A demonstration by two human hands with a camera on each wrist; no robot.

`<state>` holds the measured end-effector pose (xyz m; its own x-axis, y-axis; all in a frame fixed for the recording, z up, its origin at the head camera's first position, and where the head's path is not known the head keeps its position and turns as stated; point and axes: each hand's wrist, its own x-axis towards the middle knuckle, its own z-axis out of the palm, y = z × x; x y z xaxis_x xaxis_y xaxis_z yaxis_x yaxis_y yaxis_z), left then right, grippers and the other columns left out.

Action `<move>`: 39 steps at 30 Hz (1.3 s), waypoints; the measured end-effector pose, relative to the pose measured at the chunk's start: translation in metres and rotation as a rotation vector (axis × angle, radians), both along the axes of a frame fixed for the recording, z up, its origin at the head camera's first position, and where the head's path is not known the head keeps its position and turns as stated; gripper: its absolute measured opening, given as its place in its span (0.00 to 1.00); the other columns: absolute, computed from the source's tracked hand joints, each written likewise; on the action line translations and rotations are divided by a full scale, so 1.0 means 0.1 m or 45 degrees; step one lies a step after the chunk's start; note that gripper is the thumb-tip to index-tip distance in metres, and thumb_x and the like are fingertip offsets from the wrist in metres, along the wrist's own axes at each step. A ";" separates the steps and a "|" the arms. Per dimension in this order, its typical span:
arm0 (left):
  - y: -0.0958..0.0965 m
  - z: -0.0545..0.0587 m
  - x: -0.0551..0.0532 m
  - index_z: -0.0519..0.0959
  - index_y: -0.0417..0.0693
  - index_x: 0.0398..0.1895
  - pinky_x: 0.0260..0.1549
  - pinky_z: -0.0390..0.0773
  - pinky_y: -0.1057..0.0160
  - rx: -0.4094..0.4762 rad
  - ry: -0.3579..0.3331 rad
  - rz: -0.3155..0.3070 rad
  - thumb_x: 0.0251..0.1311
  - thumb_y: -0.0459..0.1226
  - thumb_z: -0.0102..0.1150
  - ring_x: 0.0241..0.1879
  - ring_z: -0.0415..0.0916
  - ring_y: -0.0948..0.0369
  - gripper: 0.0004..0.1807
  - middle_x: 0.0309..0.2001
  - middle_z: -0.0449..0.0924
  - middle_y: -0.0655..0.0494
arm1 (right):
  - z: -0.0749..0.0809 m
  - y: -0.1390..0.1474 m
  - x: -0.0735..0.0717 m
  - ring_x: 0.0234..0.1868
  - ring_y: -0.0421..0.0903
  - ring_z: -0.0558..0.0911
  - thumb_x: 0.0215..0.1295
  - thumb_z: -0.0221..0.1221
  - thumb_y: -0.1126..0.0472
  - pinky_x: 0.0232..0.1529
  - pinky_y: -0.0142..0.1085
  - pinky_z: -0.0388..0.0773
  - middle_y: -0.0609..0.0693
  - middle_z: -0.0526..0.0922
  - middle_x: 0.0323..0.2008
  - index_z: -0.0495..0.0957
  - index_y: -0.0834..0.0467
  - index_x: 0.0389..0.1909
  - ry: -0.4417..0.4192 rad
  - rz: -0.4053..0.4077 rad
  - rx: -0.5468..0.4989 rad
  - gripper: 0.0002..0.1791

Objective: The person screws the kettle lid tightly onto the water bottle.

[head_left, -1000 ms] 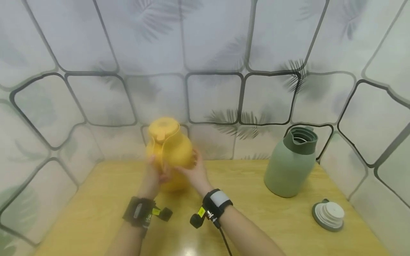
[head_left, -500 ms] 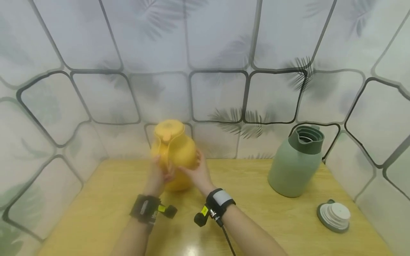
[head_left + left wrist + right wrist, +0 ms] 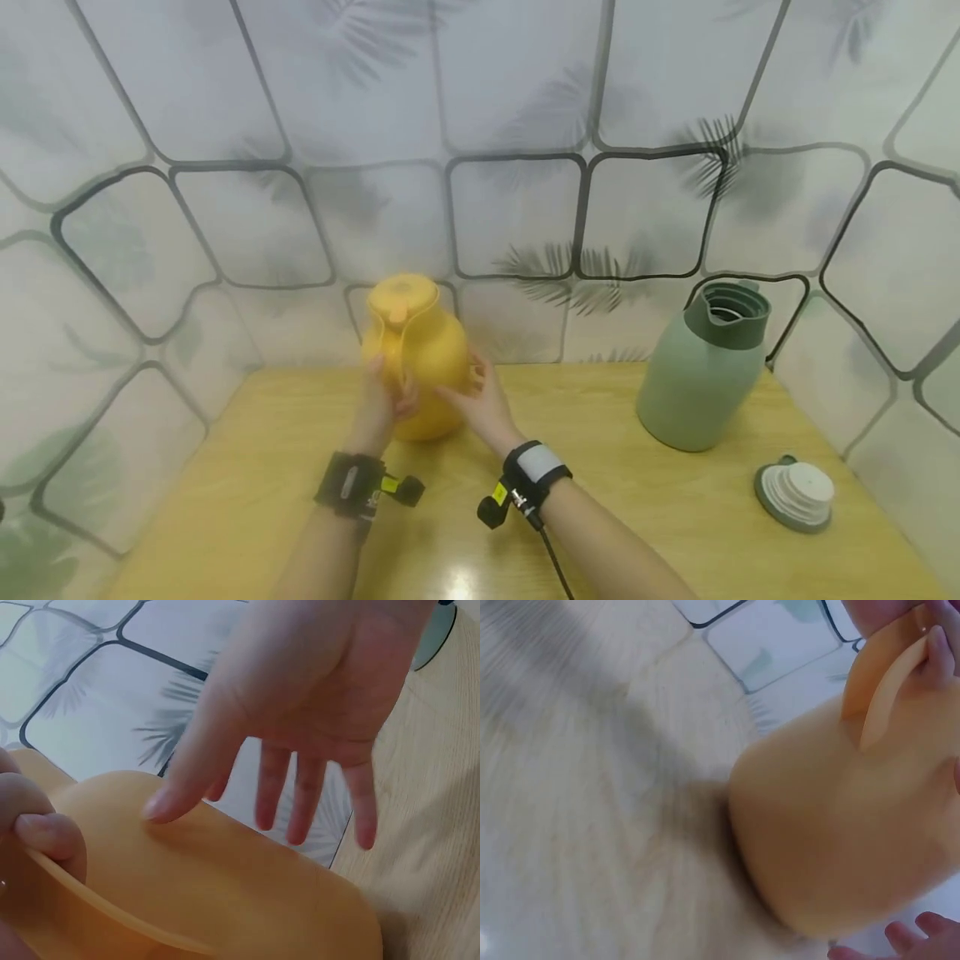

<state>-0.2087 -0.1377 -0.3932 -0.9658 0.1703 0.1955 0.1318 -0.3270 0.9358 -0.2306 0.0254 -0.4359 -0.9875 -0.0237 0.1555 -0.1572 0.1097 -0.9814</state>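
A yellow vacuum jug (image 3: pixel 442 354) with its round lid (image 3: pixel 403 296) on stands left of centre at the back of the wooden table (image 3: pixel 585 517). My left hand (image 3: pixel 384 396) grips its handle (image 3: pixel 892 697), thumb and fingers curled round it in the left wrist view. At the jug's other side is my right hand (image 3: pixel 487 408), fingers spread and relaxed. Its thumb tip lies right at the yellow body in the left wrist view, while the other fingers extend past the far side. The jug's base sits close over the tabletop in the right wrist view.
A green jug (image 3: pixel 693 383) without its stopper stands at the back right. In front of it lies a white-and-green stopper (image 3: pixel 797 493). Patterned walls (image 3: pixel 517 217) rise behind the table and at both sides. A black cable (image 3: pixel 555 558) trails from the right wrist strap.
The head view has shifted slightly, so everything appears a little further right. Both hands keep their places at the yellow jug, which stands in nearly the same spot.
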 end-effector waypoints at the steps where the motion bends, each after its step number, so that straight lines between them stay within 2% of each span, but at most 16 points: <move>1: 0.00 -0.01 0.00 0.64 0.53 0.16 0.14 0.54 0.69 -0.007 0.003 0.014 0.70 0.61 0.27 0.11 0.53 0.67 0.31 0.11 0.59 0.64 | -0.02 0.04 0.02 0.62 0.62 0.65 0.56 0.69 0.51 0.58 0.52 0.67 0.62 0.60 0.66 0.55 0.58 0.70 -0.027 -0.017 0.012 0.46; 5: 0.02 -0.03 0.00 0.65 0.52 0.19 0.15 0.57 0.70 -0.017 0.022 0.071 0.69 0.62 0.29 0.12 0.55 0.68 0.31 0.13 0.61 0.63 | -0.19 0.20 0.13 0.62 0.64 0.65 0.57 0.67 0.49 0.58 0.55 0.66 0.64 0.62 0.65 0.58 0.62 0.68 -0.105 -0.097 0.056 0.43; 9: 0.02 -0.04 0.00 0.65 0.51 0.17 0.14 0.56 0.70 -0.028 0.086 0.100 0.70 0.62 0.29 0.12 0.55 0.68 0.32 0.13 0.61 0.63 | -0.36 0.35 0.22 0.60 0.65 0.67 0.60 0.65 0.54 0.55 0.54 0.68 0.65 0.63 0.63 0.60 0.63 0.65 -0.157 -0.160 0.004 0.37; 12: 0.02 -0.05 0.01 0.66 0.50 0.18 0.15 0.58 0.70 -0.055 0.115 0.127 0.70 0.62 0.27 0.12 0.56 0.67 0.33 0.12 0.62 0.62 | -0.42 0.48 0.28 0.59 0.64 0.68 0.62 0.64 0.56 0.50 0.51 0.73 0.65 0.63 0.62 0.61 0.63 0.63 -0.177 -0.202 -0.026 0.33; 15: 0.00 -0.05 0.04 0.67 0.47 0.21 0.17 0.61 0.68 -0.112 0.127 0.162 0.70 0.61 0.25 0.13 0.59 0.65 0.33 0.14 0.64 0.59 | -0.43 0.60 0.34 0.58 0.61 0.69 0.63 0.63 0.56 0.45 0.46 0.75 0.64 0.64 0.61 0.61 0.63 0.63 -0.195 -0.207 -0.038 0.32; 20: -0.03 -0.02 0.10 0.71 0.43 0.29 0.25 0.70 0.65 -0.256 0.081 0.257 0.71 0.61 0.26 0.20 0.68 0.61 0.34 0.21 0.70 0.54 | -0.41 0.82 0.44 0.55 0.57 0.71 0.65 0.61 0.55 0.42 0.41 0.74 0.63 0.65 0.61 0.62 0.64 0.61 -0.202 -0.214 -0.008 0.30; 22: -0.05 0.01 0.13 0.72 0.40 0.33 0.31 0.72 0.62 -0.340 0.065 0.287 0.70 0.61 0.24 0.25 0.71 0.57 0.36 0.25 0.73 0.49 | -0.40 0.92 0.48 0.54 0.56 0.71 0.66 0.61 0.55 0.42 0.41 0.74 0.63 0.65 0.60 0.62 0.65 0.60 -0.204 -0.221 0.007 0.29; 23: -0.05 0.02 0.13 0.72 0.37 0.35 0.34 0.72 0.60 -0.394 0.084 0.306 0.71 0.61 0.23 0.27 0.72 0.53 0.37 0.26 0.74 0.44 | -0.40 0.97 0.50 0.54 0.56 0.72 0.66 0.61 0.55 0.42 0.41 0.74 0.63 0.65 0.60 0.62 0.65 0.60 -0.207 -0.225 0.010 0.29; 25: -0.05 0.05 0.16 0.71 0.33 0.46 0.44 0.72 0.54 -0.523 0.135 0.398 0.73 0.58 0.24 0.39 0.74 0.48 0.37 0.38 0.75 0.37 | -0.40 1.07 0.53 0.53 0.55 0.71 0.66 0.60 0.56 0.43 0.42 0.73 0.63 0.64 0.60 0.61 0.66 0.60 -0.218 -0.230 0.006 0.29; 27: -0.02 0.09 0.19 0.67 0.32 0.55 0.47 0.71 0.48 -0.631 0.168 0.536 0.73 0.57 0.28 0.45 0.71 0.43 0.35 0.47 0.72 0.34 | -0.39 1.19 0.56 0.52 0.54 0.71 0.67 0.59 0.57 0.45 0.43 0.73 0.63 0.64 0.60 0.60 0.67 0.60 -0.233 -0.249 -0.007 0.28; 30: 0.07 0.18 0.28 0.62 0.36 0.63 0.43 0.73 0.46 -0.742 0.243 0.824 0.72 0.54 0.38 0.47 0.72 0.45 0.31 0.52 0.71 0.37 | -0.38 1.35 0.59 0.52 0.54 0.71 0.68 0.58 0.58 0.47 0.43 0.73 0.62 0.63 0.60 0.58 0.66 0.61 -0.249 -0.289 -0.022 0.28; 31: 0.11 0.22 0.31 0.64 0.37 0.61 0.38 0.73 0.47 -0.736 0.277 0.899 0.71 0.53 0.42 0.43 0.73 0.46 0.30 0.49 0.72 0.39 | -0.38 1.40 0.59 0.52 0.54 0.71 0.68 0.58 0.58 0.47 0.43 0.73 0.62 0.63 0.60 0.58 0.66 0.61 -0.254 -0.304 -0.025 0.28; 33: 0.18 0.27 0.37 0.67 0.36 0.58 0.34 0.72 0.49 -0.745 0.420 1.053 0.68 0.51 0.47 0.39 0.72 0.48 0.28 0.45 0.72 0.40 | -0.37 1.50 0.60 0.51 0.54 0.72 0.68 0.58 0.58 0.46 0.41 0.74 0.63 0.63 0.59 0.58 0.67 0.61 -0.256 -0.341 -0.011 0.28; 35: 0.26 0.33 0.41 0.69 0.34 0.53 0.37 0.70 0.50 -0.751 0.608 1.184 0.65 0.47 0.51 0.39 0.71 0.48 0.25 0.43 0.71 0.39 | -0.35 1.60 0.63 0.51 0.53 0.72 0.68 0.58 0.58 0.45 0.40 0.75 0.63 0.63 0.59 0.57 0.67 0.61 -0.264 -0.371 -0.004 0.29; 37: 0.34 0.38 0.42 0.71 0.33 0.49 0.42 0.68 0.49 -0.729 0.785 1.258 0.62 0.45 0.53 0.41 0.68 0.47 0.24 0.43 0.70 0.38 | -0.32 1.70 0.66 0.48 0.48 0.73 0.69 0.57 0.59 0.44 0.38 0.75 0.62 0.63 0.58 0.56 0.67 0.61 -0.270 -0.406 -0.002 0.29; 39: 0.43 0.44 0.45 0.73 0.32 0.45 0.47 0.65 0.48 -0.687 0.945 1.289 0.59 0.44 0.54 0.44 0.66 0.45 0.22 0.43 0.69 0.36 | -0.27 1.80 0.70 0.45 0.43 0.73 0.69 0.57 0.59 0.43 0.35 0.75 0.62 0.63 0.58 0.56 0.68 0.62 -0.272 -0.441 -0.003 0.29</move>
